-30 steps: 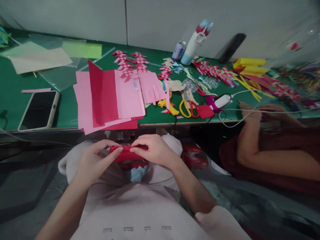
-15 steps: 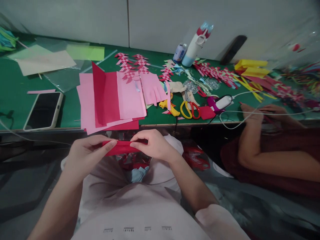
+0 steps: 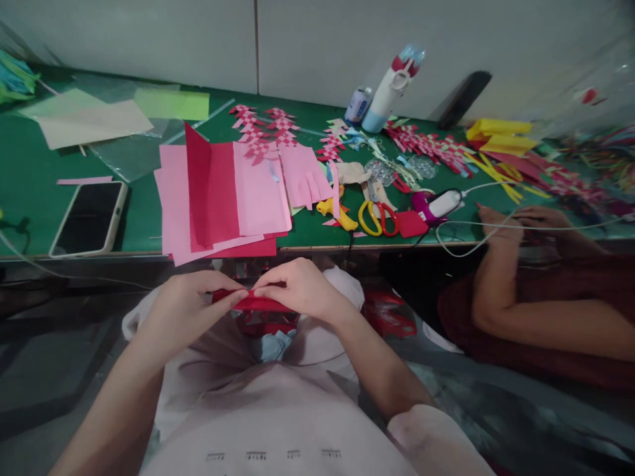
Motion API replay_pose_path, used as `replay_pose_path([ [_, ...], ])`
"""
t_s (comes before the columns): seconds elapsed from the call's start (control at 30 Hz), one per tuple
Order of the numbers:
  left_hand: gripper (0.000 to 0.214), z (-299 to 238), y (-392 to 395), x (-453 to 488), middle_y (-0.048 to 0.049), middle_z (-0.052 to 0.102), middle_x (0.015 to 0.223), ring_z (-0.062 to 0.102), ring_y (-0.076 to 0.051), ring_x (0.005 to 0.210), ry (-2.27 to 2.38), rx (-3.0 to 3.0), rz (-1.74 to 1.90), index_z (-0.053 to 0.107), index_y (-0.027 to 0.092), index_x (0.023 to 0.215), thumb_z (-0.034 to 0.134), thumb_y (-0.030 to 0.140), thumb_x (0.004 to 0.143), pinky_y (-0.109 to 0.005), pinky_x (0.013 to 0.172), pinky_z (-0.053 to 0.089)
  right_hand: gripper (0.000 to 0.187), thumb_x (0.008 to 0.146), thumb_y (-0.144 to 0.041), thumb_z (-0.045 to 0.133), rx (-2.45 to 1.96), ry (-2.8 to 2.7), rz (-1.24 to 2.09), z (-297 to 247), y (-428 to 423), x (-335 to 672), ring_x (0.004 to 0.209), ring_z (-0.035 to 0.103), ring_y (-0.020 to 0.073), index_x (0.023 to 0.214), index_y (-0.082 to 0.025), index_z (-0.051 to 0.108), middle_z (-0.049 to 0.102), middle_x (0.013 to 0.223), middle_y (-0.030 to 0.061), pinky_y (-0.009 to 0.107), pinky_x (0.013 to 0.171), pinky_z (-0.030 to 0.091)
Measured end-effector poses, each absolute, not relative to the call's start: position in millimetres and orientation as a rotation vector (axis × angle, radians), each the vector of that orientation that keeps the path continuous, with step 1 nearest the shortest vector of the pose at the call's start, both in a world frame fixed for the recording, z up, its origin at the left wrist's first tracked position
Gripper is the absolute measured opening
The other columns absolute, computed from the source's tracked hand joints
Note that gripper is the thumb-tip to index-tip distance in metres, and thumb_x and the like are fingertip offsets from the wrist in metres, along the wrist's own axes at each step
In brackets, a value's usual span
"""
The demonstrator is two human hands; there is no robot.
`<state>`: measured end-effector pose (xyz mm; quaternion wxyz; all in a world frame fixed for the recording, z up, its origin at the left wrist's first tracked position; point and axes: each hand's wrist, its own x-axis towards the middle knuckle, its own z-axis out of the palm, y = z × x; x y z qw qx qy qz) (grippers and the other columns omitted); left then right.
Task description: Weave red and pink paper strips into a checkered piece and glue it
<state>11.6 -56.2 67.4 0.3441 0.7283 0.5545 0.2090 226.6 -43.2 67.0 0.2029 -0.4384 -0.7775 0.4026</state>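
My left hand (image 3: 186,311) and my right hand (image 3: 300,289) both pinch a folded strip of red paper (image 3: 265,304) over my lap, just below the table's front edge. The fingertips of the two hands almost meet at the middle of the strip. Most of the strip is hidden under my fingers. Beneath it more red paper scraps (image 3: 268,325) lie in my lap. On the green table (image 3: 30,178) ahead sits a stack of pink and red paper sheets (image 3: 223,192).
A phone (image 3: 89,218) lies at the table's left front. Yellow-and-red scissors (image 3: 377,217), a glue gun (image 3: 436,203) with its cable, woven paper pieces (image 3: 262,129), a white bottle (image 3: 384,92) and yellow paper strips (image 3: 496,135) crowd the right. Another person's arm (image 3: 501,291) rests at the right.
My left fingers slid right along the red strip, so both hands now meet near its middle. The strip dropped slightly lower toward my lap.
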Motion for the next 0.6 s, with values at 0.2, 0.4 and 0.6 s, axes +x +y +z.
replay_pose_path([
  [0.2, 0.021, 73.0, -51.9, 15.3, -0.0005, 0.075, 0.080, 0.066, -0.019, 0.070, 1.414, 2.055, 0.446, 0.074, 0.029, 0.076, 0.059, 0.042, 0.080, -0.026, 0.059, 0.047, 0.015, 0.087, -0.021, 0.060, -1.222, -2.299, 1.035, 66.0, -42.4, 221.9, 0.079, 0.067, 0.0140, 0.089, -0.019, 0.075, 0.076, 0.089, 0.0023, 0.023, 0.069, 0.042],
  [0.4, 0.023, 78.7, -43.2, 0.0, 0.0003, 0.073, 0.073, 0.065, -0.018, 0.064, 1.438, 1.984, 0.482, 0.074, 0.029, 0.075, 0.062, 0.049, 0.075, -0.024, 0.054, 0.048, 0.012, 0.084, -0.022, 0.063, -1.289, -2.294, 1.061, 66.9, -37.6, 237.0, 0.076, 0.065, 0.0143, 0.084, -0.019, 0.075, 0.075, 0.085, 0.0026, 0.024, 0.068, 0.040],
  [0.6, 0.028, 90.5, -33.4, -20.6, 0.0010, 0.069, 0.061, 0.064, -0.019, 0.059, 1.480, 1.947, 0.532, 0.074, 0.028, 0.069, 0.065, 0.054, 0.071, -0.023, 0.049, 0.048, 0.013, 0.084, -0.021, 0.062, -1.348, -2.232, 1.081, 65.6, -36.2, 258.7, 0.072, 0.064, 0.0139, 0.082, -0.017, 0.074, 0.074, 0.081, 0.0035, 0.024, 0.065, 0.040],
])
